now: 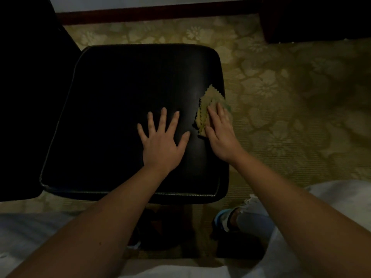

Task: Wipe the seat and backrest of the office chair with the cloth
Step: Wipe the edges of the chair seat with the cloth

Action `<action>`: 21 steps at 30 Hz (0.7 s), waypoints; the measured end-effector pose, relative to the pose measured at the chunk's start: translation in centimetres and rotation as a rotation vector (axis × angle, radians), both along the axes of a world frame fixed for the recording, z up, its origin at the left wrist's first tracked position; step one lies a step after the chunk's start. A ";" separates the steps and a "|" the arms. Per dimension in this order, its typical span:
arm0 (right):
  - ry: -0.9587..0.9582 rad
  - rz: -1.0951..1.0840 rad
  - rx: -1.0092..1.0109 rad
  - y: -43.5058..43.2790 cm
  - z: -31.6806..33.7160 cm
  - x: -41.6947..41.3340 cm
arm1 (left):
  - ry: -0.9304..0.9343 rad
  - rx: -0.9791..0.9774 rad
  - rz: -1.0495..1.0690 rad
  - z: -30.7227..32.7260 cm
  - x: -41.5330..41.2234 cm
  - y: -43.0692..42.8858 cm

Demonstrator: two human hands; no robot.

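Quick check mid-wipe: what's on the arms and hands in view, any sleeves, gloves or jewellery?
Nothing worn. The left hand and right hand are ungloved. The left forearm and right forearm are bare to the frame's edge, with no sleeve or cuff showing. No watch, bracelet or ring is visible, though the dim light could hide a thin band.

So there's this olive-gold carpet [281,93] with a pale flower pattern all over, a dark reddish skirting board [160,14] running along the far edge under a white wall [140,1], and some dark furniture [317,17] in the far right corner, too dim for detail.
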State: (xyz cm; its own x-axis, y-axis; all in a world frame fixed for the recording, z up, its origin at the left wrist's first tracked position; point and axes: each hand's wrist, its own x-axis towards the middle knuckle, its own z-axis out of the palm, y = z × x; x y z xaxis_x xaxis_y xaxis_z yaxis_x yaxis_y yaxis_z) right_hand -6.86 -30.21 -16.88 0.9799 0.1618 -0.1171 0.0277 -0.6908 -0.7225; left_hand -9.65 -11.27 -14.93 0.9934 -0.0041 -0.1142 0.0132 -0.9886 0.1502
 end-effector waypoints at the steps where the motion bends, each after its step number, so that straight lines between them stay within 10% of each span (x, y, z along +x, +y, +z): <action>1: 0.011 -0.008 -0.013 0.1 0.1 0.1 | 0.003 0.001 0.005 0.0 0.0 -0.1; 21: 0.094 -0.022 -0.005 -0.4 -0.4 -0.3 | 0.005 0.019 0.052 0.0 0.6 -1.0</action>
